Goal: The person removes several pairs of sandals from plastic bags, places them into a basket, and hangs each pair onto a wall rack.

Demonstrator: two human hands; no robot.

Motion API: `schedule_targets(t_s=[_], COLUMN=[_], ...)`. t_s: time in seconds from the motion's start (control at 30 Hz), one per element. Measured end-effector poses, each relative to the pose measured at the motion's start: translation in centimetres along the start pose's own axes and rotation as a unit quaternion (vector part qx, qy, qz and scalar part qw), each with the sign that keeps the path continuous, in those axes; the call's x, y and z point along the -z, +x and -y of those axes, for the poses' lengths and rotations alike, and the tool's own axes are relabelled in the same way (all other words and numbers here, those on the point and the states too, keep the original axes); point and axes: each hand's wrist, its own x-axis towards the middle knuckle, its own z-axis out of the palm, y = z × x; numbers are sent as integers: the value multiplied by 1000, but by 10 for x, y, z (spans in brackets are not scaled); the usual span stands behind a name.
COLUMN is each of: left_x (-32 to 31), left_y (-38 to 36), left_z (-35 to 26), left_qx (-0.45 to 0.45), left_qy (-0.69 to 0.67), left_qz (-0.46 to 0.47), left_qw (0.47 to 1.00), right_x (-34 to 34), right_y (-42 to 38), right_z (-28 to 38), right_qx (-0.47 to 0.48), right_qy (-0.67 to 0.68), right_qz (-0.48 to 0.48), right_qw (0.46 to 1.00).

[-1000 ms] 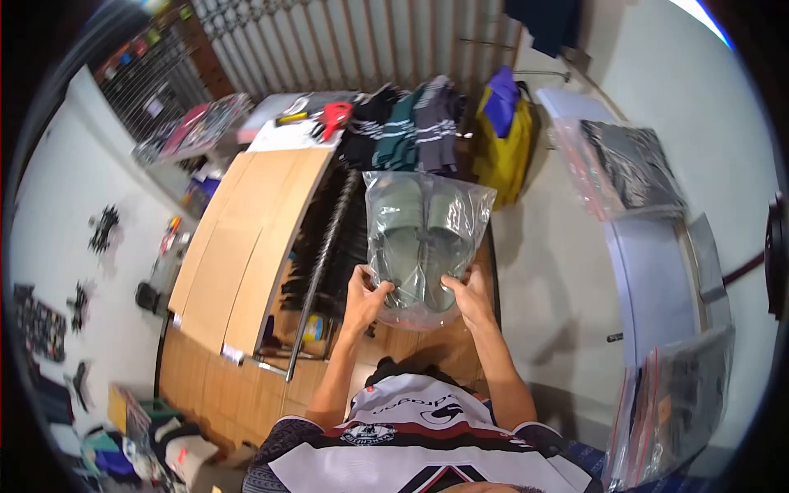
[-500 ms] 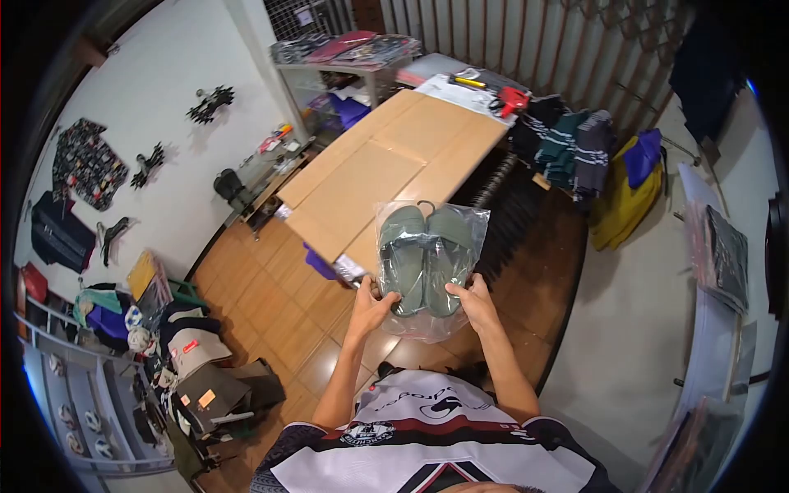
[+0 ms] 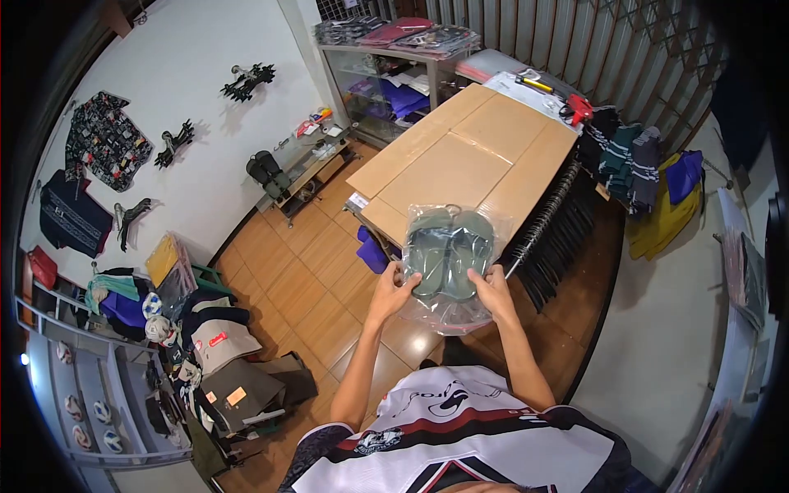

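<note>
A clear plastic bag (image 3: 457,312) holds a pair of grey-green slide sandals (image 3: 448,256). I hold it up in front of me with both hands. My left hand (image 3: 393,292) grips the bag's lower left side. On the lower right side my right hand (image 3: 497,292) grips it the same way. The bag hangs over the near edge of a large flat cardboard sheet (image 3: 468,160).
The cardboard lies on a rack of black hangers (image 3: 557,230). Folded striped garments (image 3: 629,156) and a red tool (image 3: 579,107) sit at the rack's far end. A glass cabinet (image 3: 386,82) stands behind. Piles of clothing (image 3: 205,353) cover the wooden floor (image 3: 312,271) at left.
My view has swung left, showing more floor and wall. The bagged sandals stay in both hands and now sit slightly further right and lower.
</note>
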Motion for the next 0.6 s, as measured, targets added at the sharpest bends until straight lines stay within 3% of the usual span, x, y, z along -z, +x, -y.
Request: schedule_targets(t_s=[0.03,0.13,0.2,0.27,0.47,0.5,0.6], left_x=[2,21,29,38,54,55,52], left_y=[13,52,78,109,200,214,248], left_z=[7,6,3,1,6,7,13], left_qx=[-45,-49,-56,-59,-52,-56,-77], left_qy=[0,96,109,107,169,182,158], left_qz=[-17,-11,-13,4,94,108,115], left_qw=[999,994,992,992,980,976,978], right_x=[-3,-11,-18,-21,-44,-45,-52], right_y=[3,31,35,72,116,124,138], right_z=[7,2,30,-10,-4,2,13], right_qx=[-12,24,-53,25,28,-25,22], right_qy=[-34,-66,-33,-58,-85,-108,-115], right_qz=[-5,-31,-14,-24,-74,-78,-104], right_qw=[999,997,998,998,993,991,988])
